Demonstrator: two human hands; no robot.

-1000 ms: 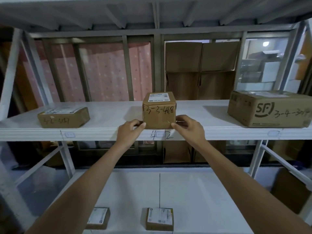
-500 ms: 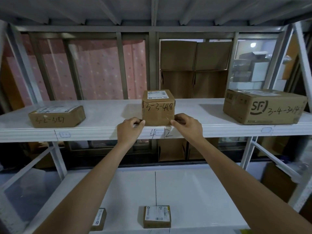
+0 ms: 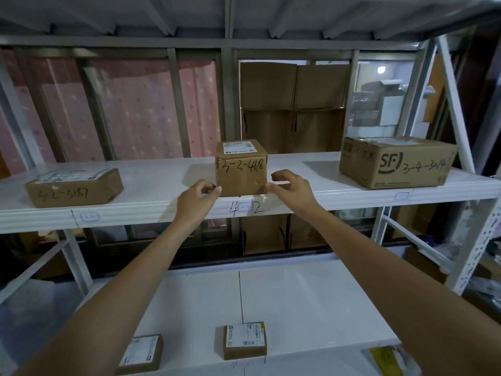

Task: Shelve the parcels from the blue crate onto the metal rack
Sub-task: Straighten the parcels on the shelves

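I see a small cube-shaped parcel (image 3: 241, 169) standing upright at the front edge of the upper shelf (image 3: 162, 183) of the white metal rack (image 3: 458, 109), right above the handwritten mark on the shelf lip. Its front face carries a handwritten number and its top a white label. My left hand (image 3: 196, 198) sits at the parcel's lower left corner, fingers (image 3: 210, 189) curled in with the tips touching or just beside the cardboard; I cannot tell if they press on it. My right hand (image 3: 291, 189) is at the lower right corner, thumb tip against the box edge, the other fingers curled loosely and apart from the side, so that hand is half open and not clamped on anything.

On the same shelf a flat parcel (image 3: 74, 187) lies well to the left, and a large printed carton (image 3: 397, 162) sits well to the right. Both are well apart from the cube.

The lower shelf (image 3: 298, 308) holds two small labelled parcels near its front edge: one (image 3: 245, 340) just below the cube's position, another (image 3: 142, 352) to its left, partly behind my left forearm. A yellow packet (image 3: 386, 356) shows at the lower right, beside my right arm
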